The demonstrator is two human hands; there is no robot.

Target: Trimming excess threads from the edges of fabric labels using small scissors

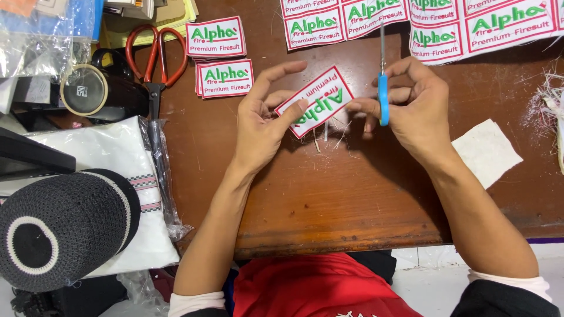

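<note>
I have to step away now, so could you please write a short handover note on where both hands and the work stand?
Left hand holds one white patch with red border above the wooden table.
Right hand grips small blue-handled scissors, blades pointing away, and pinches the patch's edge.
Done: two stacks of cut patches lie at upper left.
Left: an uncut sheet of patches at the far edge; thread scraps under the hands.

Even, fairly bright light falls from above onto the brown tabletop (329, 199), which shows a soft sheen toward six o'clock along its front edge. Short, soft shadows lie under the left hand (261, 123) and the right hand (411, 105). The centre is sharp; the clear plastic bags (41, 35) at ten o'clock catch pale glare, and edges bend slightly outward.
</note>
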